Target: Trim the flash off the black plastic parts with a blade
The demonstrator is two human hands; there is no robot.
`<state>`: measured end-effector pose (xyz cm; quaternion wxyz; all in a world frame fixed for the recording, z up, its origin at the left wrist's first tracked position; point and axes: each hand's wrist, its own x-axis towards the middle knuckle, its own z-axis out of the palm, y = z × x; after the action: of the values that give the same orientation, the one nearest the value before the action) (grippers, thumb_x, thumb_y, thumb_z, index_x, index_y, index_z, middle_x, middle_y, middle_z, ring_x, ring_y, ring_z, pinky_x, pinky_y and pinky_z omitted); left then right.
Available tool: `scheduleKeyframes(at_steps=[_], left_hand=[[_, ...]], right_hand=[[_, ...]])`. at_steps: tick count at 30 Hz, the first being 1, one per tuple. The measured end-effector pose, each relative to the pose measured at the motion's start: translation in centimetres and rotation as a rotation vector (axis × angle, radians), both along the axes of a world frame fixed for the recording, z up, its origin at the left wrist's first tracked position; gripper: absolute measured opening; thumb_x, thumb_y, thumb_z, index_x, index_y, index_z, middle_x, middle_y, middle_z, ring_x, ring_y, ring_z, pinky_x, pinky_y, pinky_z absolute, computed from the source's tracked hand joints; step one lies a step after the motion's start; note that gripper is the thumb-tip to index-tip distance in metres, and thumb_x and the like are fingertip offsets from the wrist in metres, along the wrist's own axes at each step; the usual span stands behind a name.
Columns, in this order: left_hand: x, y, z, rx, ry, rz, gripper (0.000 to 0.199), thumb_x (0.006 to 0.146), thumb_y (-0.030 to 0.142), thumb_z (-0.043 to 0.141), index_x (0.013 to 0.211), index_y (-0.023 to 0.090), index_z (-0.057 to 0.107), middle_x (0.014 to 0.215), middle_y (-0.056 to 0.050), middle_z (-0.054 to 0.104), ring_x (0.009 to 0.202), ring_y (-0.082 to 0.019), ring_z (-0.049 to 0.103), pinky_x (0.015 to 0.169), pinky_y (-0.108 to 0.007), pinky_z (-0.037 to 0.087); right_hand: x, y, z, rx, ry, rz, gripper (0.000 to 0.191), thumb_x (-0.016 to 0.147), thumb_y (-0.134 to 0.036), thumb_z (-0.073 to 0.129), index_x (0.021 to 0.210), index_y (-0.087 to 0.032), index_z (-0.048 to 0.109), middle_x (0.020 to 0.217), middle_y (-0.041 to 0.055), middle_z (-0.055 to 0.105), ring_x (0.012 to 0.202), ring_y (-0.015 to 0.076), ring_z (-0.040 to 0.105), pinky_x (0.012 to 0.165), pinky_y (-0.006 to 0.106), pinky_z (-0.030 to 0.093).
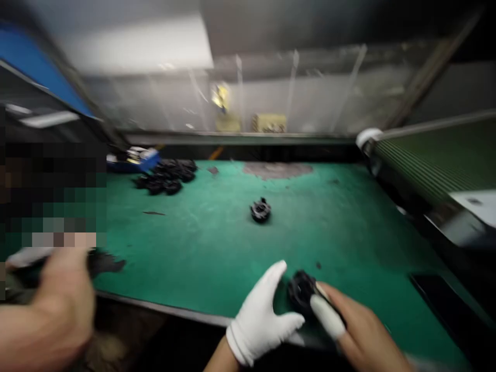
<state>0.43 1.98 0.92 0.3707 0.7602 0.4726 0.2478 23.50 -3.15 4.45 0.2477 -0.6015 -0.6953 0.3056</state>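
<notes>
My left hand (263,320), in a white glove, is open with thumb and fingers apart, just left of a round black part (300,290). That part has a notched, ring-like outline, blurred by motion. My right hand (356,323) is closed at the part's right side, with a white cover on the thumb. A dark strip shows between its thumb and fingers; whether it belongs to the part or is a separate tool, I cannot tell. Farther up the green tabletop (209,248) sits a similar black part (260,211), touched by neither hand.
Several black parts (166,175) lie heaped at the back left, beside a blue tray (134,160). Another person's arm (65,299) reaches in at left. A dark flat object (445,305) lies at right, below a green ribbed conveyor (434,150).
</notes>
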Motion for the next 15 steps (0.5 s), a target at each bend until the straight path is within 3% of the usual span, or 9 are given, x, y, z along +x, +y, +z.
scheduleKeyframes(at_steps=[3, 5, 9, 15], left_hand=[[3.1, 0.0, -0.4, 0.011, 0.013, -0.060, 0.112, 0.069, 0.038, 0.085, 0.157, 0.024, 0.017, 0.163, -0.012, 0.029, 0.150, -0.032, 0.030, 0.124, -0.053, 0.030], [4.6, 0.7, -0.9, 0.029, 0.022, -0.073, 0.116, 0.069, 0.040, 0.086, 0.158, 0.024, 0.013, 0.162, -0.013, 0.030, 0.150, -0.032, 0.030, 0.124, -0.053, 0.030], [6.1, 1.3, -1.6, 0.110, 0.051, -0.061, 0.106, 0.071, 0.043, 0.084, 0.155, 0.022, 0.022, 0.155, -0.013, 0.041, 0.145, -0.030, 0.039, 0.122, -0.049, 0.035], [6.5, 1.6, -1.8, 0.179, 0.058, -0.058, 0.091, 0.075, 0.045, 0.081, 0.148, 0.020, 0.034, 0.150, -0.013, 0.046, 0.140, -0.027, 0.045, 0.120, -0.045, 0.039]], right_hand=[[3.6, -0.7, 0.8, -0.072, 0.051, -0.189, 0.046, 0.104, -0.042, 0.034, 0.135, -0.022, 0.062, 0.140, 0.0087, 0.061, 0.130, 0.0245, 0.056, 0.112, 0.043, 0.043], [6.1, -1.4, 0.4, -0.110, 0.001, -0.211, 0.042, 0.103, -0.037, 0.038, 0.136, -0.024, 0.061, 0.141, 0.0067, 0.060, 0.131, 0.0242, 0.055, 0.113, 0.045, 0.042], [8.6, -2.9, -0.9, -0.148, -0.108, -0.125, 0.043, 0.100, -0.027, 0.039, 0.138, -0.027, 0.059, 0.140, 0.0042, 0.061, 0.129, 0.0234, 0.056, 0.110, 0.043, 0.044], [6.9, -2.9, -0.4, -0.114, -0.283, 0.053, 0.042, 0.102, -0.028, 0.040, 0.140, -0.029, 0.057, 0.119, 0.0061, 0.070, 0.102, 0.0220, 0.066, 0.090, 0.037, 0.054]])
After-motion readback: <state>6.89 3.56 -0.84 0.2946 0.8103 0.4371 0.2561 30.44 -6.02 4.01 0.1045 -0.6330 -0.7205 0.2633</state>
